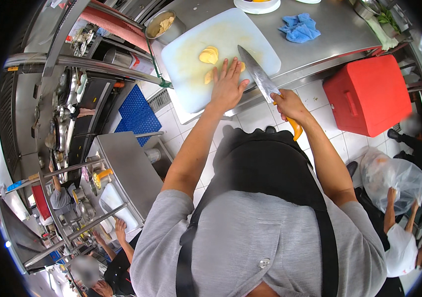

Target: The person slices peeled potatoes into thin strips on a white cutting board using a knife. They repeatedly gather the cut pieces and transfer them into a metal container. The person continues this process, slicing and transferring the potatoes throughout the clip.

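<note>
Yellow slices (209,55) lie near the middle of the white cutting board (250,29), just beside the nearer left hand (228,83), flat there, pieces peeking out either side. Off the board's near-right edge, the right hand (290,105) grips a knife (259,74), its blade slanting in over the board.

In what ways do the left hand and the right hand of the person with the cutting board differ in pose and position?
The left hand has its fingers extended; the right hand is closed around the handle of the knife.
The left hand is over the white cutting board, beside yellow slices; the right hand is outside the board's edge.
Both hands are bare.
</note>
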Demonstrator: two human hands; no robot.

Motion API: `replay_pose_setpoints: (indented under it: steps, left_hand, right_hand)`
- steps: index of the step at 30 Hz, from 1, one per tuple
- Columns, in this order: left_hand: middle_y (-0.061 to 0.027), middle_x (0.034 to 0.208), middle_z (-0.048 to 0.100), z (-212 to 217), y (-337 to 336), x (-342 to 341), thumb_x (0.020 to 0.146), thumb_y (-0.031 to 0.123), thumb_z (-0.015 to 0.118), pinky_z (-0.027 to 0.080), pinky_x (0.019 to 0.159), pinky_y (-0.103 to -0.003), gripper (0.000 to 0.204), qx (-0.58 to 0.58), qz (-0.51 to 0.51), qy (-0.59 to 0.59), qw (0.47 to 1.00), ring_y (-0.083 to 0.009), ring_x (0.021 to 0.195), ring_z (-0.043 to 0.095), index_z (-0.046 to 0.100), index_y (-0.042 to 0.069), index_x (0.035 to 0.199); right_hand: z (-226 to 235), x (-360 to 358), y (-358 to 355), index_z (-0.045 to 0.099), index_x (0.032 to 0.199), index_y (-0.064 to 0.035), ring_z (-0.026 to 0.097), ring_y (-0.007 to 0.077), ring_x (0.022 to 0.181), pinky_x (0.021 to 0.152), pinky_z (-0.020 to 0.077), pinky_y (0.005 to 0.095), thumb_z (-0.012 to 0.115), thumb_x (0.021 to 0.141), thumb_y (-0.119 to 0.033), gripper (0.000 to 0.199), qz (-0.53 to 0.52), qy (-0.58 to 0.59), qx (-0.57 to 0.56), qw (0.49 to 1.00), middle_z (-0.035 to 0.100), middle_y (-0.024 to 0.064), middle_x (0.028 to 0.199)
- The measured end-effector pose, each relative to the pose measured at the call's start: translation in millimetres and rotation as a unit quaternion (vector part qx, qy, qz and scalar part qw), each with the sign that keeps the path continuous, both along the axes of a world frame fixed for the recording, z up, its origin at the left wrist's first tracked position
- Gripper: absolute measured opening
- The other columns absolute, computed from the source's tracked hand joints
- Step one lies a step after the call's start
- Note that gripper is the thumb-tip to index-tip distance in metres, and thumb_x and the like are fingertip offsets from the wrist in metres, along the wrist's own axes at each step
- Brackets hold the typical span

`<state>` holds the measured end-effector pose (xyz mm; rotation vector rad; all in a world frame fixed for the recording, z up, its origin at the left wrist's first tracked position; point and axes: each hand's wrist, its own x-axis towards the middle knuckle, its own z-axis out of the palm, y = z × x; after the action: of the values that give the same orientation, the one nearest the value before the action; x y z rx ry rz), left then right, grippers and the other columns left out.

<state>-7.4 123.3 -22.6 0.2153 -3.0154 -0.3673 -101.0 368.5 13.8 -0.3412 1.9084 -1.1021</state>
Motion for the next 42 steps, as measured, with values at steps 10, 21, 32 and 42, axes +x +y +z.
replay_pose_setpoints:
  steps: [10,21,32,42]
  left_hand:
    - [-0.0130,0.178,0.022,-1.8,-0.5,-1.8,0.111,0.057,0.040,0.007,0.129,-0.068,0.079,-0.002,0.000,-0.005,1.000,-0.0379,0.165,0.013,0.029,0.004,0.168]
    - [-0.0147,0.178,0.019,-1.9,-0.1,-2.1,0.109,0.064,0.038,0.006,0.128,-0.069,0.086,-0.012,-0.003,-0.014,1.000,-0.0375,0.166,0.011,0.026,0.003,0.169]
    - [-0.0149,0.178,0.020,-2.7,0.8,-2.5,0.107,0.068,0.038,0.007,0.128,-0.070,0.092,-0.025,-0.003,-0.009,1.000,-0.0373,0.166,0.011,0.025,0.001,0.169]
    - [-0.0117,0.181,0.013,7.0,3.3,-2.4,0.106,0.060,0.050,0.001,0.130,-0.065,0.091,-0.009,0.007,-0.044,0.999,-0.0329,0.167,0.006,0.019,0.006,0.171]
  right_hand:
    - [-4.3,5.0,-3.0,0.062,0.103,0.0082,0.061,0.0206,0.046,0.047,0.0512,0.0380,0.054,0.109,-0.034,0.043,0.021,0.018,0.018,0.999,0.059,0.0100,0.064]
    - [-12.7,16.6,0.8,0.060,0.099,0.0048,0.054,0.0178,0.040,0.042,0.0458,0.0359,0.055,0.111,-0.033,0.040,0.010,0.005,-0.005,1.000,0.055,0.0066,0.062]
    - [-6.3,24.5,7.9,0.060,0.099,0.0043,0.051,0.0151,0.039,0.039,0.0430,0.0337,0.053,0.112,-0.034,0.041,0.008,-0.019,-0.007,1.000,0.053,0.0045,0.060]
    - [-11.7,25.5,4.5,0.059,0.097,0.0036,0.050,0.0142,0.039,0.039,0.0422,0.0330,0.053,0.112,-0.034,0.040,0.005,-0.026,-0.017,0.999,0.052,0.0033,0.060]
